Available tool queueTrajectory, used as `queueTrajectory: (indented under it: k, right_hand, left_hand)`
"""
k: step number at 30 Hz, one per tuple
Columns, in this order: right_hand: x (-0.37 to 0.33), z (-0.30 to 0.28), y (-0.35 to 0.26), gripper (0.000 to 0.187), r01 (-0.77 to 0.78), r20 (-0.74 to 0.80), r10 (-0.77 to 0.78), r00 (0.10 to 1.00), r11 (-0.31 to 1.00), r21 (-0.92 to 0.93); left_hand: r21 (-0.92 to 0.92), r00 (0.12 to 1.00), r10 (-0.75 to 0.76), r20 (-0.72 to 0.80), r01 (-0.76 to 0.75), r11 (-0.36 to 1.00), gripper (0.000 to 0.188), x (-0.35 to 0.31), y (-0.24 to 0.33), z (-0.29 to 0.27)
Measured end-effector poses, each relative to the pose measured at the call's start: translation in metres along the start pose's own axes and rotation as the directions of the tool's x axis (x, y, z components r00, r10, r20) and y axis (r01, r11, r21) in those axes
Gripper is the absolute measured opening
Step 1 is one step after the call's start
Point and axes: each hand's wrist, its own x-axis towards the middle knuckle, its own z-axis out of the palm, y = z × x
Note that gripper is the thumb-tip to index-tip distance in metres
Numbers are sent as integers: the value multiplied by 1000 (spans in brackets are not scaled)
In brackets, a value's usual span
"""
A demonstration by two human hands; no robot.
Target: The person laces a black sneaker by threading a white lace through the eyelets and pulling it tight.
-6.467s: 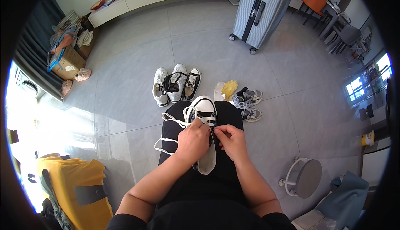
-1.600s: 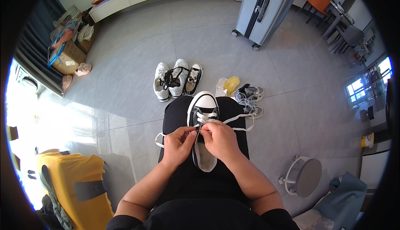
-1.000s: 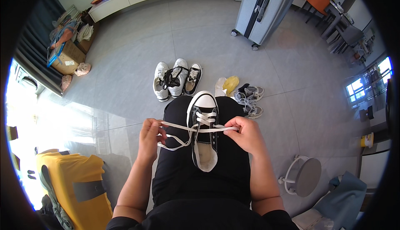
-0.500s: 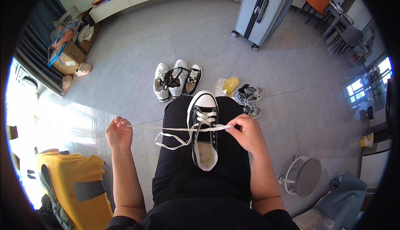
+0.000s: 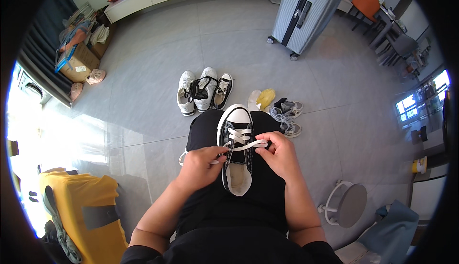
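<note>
While the black-and-white shoe (image 5: 236, 156) lies on the person's lap (image 5: 204, 129), toe pointing far, the right hand (image 5: 279, 155) pinches a loop of white lace (image 5: 249, 145) at its right side. The left hand (image 5: 202, 167) has its fingers bent at the shoe's left edge; whether they grip lace I cannot tell. Farther off, three more shoes (image 5: 205, 92) stand together on the floor (image 5: 148, 87).

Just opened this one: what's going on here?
A seated person has a black canvas sneaker with a white rubber toe on their black-trousered lap. The bare right hand has the flat white lace in its grip, beside the sneaker's right edge. The bare left hand is at the sneaker's left side; whether it pinches anything is unclear. The lace crosses near the toe, while the nearer right-side eyelets look unthreaded.
</note>
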Motion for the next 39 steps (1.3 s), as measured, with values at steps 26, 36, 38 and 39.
queueTrajectory:
  k: [26,36,38,39]
  right_hand:
    - [-4,23,9,30,39,0,-40,999,994,106]
    - [-5,23,3,26,88,-5,-88,996,994,71]
    - [-5,24,0,26,91,-8,-90,996,992,85]
    - [-6,25,-1,25,92,-10,-91,996,992,92]
  left_hand:
    - [318,913,-400,81,357,878,14,-35,-26,-28]
    - [403,840,-506,193,403,822,14,-46,-24,-48]
    - [411,842,-502,200,393,823,14,-47,-24,-49]
    - [415,842,-499,204,387,823,13,-47,-24,-49]
